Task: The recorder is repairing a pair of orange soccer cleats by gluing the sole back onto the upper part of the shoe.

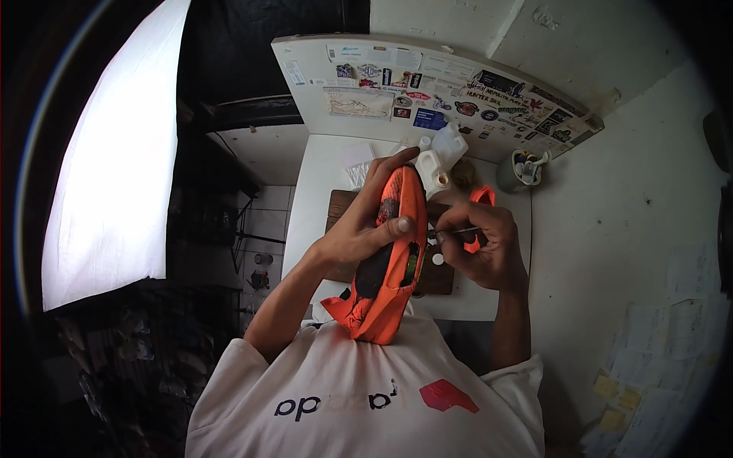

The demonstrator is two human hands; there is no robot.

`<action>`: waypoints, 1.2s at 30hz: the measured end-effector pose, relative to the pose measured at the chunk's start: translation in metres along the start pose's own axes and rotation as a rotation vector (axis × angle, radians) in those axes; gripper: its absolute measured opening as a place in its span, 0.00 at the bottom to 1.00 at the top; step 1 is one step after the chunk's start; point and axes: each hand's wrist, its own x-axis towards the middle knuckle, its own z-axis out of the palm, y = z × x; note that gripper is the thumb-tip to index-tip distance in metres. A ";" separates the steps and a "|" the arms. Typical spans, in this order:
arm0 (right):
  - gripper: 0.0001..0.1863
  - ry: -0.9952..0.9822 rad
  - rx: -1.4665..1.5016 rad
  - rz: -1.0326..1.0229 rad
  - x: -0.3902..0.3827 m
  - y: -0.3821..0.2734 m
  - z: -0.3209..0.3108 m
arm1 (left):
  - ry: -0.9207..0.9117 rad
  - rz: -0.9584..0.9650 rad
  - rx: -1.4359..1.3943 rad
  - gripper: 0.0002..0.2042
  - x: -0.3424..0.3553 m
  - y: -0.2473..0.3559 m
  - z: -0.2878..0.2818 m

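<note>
My left hand (366, 217) is wrapped round an orange and black sports shoe (389, 286), its fingers behind it and its thumb across the near side. The shoe stands tilted upright, one end up and the other against my shirt. Close to the shoe's right side, my right hand (489, 240) pinches a thin, stick-like tool (460, 230). The tool's tip is near the shoe, but I cannot tell whether it touches or what kind of tool it is. A second orange shoe (482, 195) lies partly hidden behind my right hand.
Under the shoe, a dark wooden board (341, 204) lies on a white table (305, 179), with a small white round piece (437, 259) on it. Behind stand white plastic bottles (433, 172) and a container of tools (520, 172). A stickered panel (313, 84) borders the table's far side.
</note>
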 end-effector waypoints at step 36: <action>0.06 0.364 -0.149 -0.018 -0.019 0.008 0.064 | 0.308 -0.111 0.433 0.41 -0.023 0.004 -0.008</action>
